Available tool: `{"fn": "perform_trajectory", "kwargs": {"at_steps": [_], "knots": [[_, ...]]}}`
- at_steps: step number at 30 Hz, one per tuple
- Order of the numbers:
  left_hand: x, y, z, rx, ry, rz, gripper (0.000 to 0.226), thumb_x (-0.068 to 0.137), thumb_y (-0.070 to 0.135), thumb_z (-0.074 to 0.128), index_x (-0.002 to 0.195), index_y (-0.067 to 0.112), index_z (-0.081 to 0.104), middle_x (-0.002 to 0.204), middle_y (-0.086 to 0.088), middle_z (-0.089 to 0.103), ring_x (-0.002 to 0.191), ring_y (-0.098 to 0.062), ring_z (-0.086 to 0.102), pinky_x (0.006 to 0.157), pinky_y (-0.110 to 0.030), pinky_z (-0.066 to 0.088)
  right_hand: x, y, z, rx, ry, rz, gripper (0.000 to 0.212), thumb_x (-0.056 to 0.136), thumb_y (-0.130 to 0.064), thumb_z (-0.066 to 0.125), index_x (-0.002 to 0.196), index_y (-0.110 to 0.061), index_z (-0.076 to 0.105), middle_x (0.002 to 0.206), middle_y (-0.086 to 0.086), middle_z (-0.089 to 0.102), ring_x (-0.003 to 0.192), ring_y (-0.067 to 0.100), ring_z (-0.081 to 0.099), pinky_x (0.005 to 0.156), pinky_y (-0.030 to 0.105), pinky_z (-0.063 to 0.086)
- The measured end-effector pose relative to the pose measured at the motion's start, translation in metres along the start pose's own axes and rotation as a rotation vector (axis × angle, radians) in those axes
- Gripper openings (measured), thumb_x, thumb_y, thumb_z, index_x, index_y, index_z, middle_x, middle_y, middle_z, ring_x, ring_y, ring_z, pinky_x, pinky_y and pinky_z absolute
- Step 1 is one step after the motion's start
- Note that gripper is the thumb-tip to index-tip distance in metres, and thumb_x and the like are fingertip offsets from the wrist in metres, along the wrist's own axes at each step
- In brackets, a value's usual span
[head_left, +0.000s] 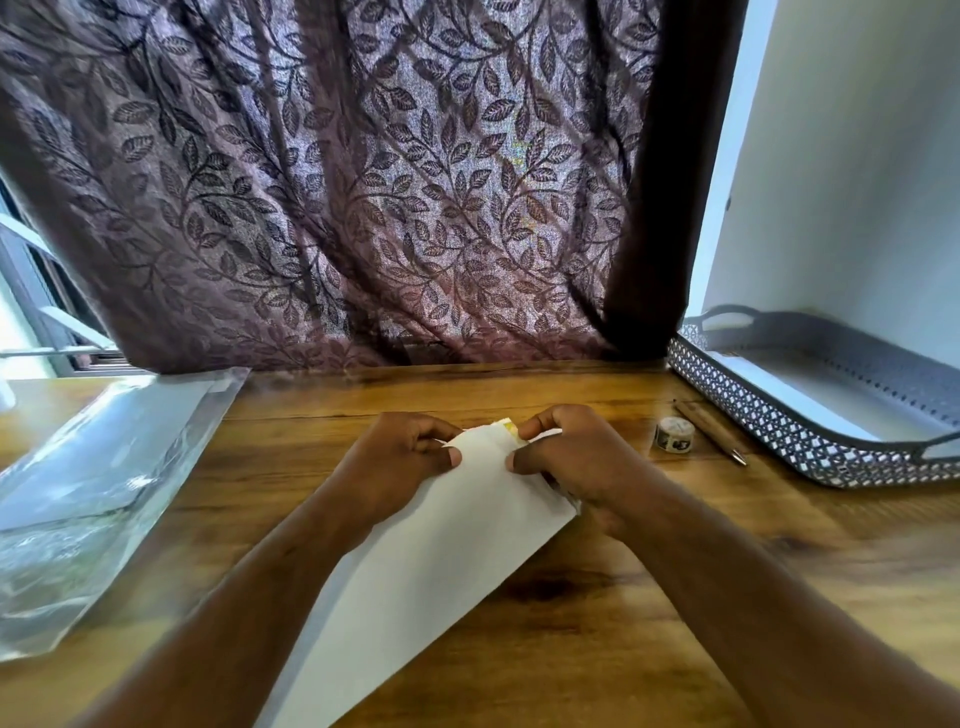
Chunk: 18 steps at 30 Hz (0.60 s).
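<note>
White envelope (431, 561) lies diagonally on wooden bench (597, 649). Left hand (400, 462) and right hand (571, 457) both pinch its far end, where a yellow-edged insert (506, 426) protrudes.

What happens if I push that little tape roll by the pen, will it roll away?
Probably not: the tape roll stands on its flat end on the table, so it would likely slide. It looks small and hollow, so probably light. Tipped onto its curved side, it could roll.
</note>
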<state>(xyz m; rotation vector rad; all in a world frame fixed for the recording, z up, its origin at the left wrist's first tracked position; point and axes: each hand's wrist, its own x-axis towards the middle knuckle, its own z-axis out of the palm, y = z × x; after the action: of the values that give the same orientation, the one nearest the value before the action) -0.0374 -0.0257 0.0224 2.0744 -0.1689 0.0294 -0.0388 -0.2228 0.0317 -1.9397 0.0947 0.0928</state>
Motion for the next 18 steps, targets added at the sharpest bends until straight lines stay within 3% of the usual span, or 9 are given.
{"fn": "perform_trajectory", "kwargs": {"at_steps": [3,7,12,15,18], "knots": [[-0.0022,0.0015,0.0018,0.042,-0.026,0.061,0.017,0.094,0.010,0.066,0.102,0.021,0.076,0.087,0.008,0.077,0.077,-0.009,0.073,0.068,-0.021,0.057,-0.0005,-0.0023,0.0004,0.013,-0.001,-0.017,0.030,0.077,-0.014,0.084,0.101,-0.019,0.066,0.111,0.004,0.063,0.104,0.026,0.059,0.079,0.036,0.052],[0.0004,-0.0020,0.0019,0.217,0.005,0.115,0.020,0.092,0.017,0.071,0.110,0.026,0.074,0.096,0.012,0.074,0.087,-0.007,0.069,0.082,-0.030,0.058,-0.0008,-0.0042,0.0014,-0.035,0.044,-0.052,0.026,0.077,-0.019,0.085,0.097,-0.018,0.069,0.104,0.002,0.068,0.100,0.024,0.063,0.087,0.043,0.057],[0.0027,-0.0044,-0.0012,0.385,0.077,0.159,0.017,0.092,0.026,0.069,0.106,0.035,0.073,0.095,0.019,0.070,0.089,-0.002,0.062,0.080,-0.032,0.054,-0.0019,-0.0081,-0.0011,-0.088,0.076,-0.188,0.011,0.078,-0.016,0.085,0.084,-0.016,0.075,0.093,-0.001,0.075,0.092,0.020,0.070,0.085,0.042,0.061],[0.0016,-0.0009,-0.0010,0.391,0.132,0.216,0.016,0.093,0.025,0.067,0.105,0.035,0.072,0.093,0.022,0.068,0.088,0.001,0.061,0.076,-0.027,0.051,-0.0046,-0.0076,-0.0044,0.107,-0.079,-0.074,0.013,0.084,-0.016,0.080,0.094,-0.008,0.075,0.096,0.006,0.076,0.095,0.028,0.071,0.085,0.047,0.061],[-0.0007,0.0043,0.0003,0.399,0.140,0.294,0.018,0.095,0.022,0.066,0.106,0.034,0.072,0.095,0.022,0.068,0.088,0.004,0.061,0.072,-0.019,0.048,-0.0037,-0.0036,-0.0079,0.206,-0.299,0.116,0.030,0.086,-0.018,0.078,0.113,-0.005,0.071,0.107,0.010,0.076,0.107,0.032,0.068,0.097,0.051,0.055]]}}
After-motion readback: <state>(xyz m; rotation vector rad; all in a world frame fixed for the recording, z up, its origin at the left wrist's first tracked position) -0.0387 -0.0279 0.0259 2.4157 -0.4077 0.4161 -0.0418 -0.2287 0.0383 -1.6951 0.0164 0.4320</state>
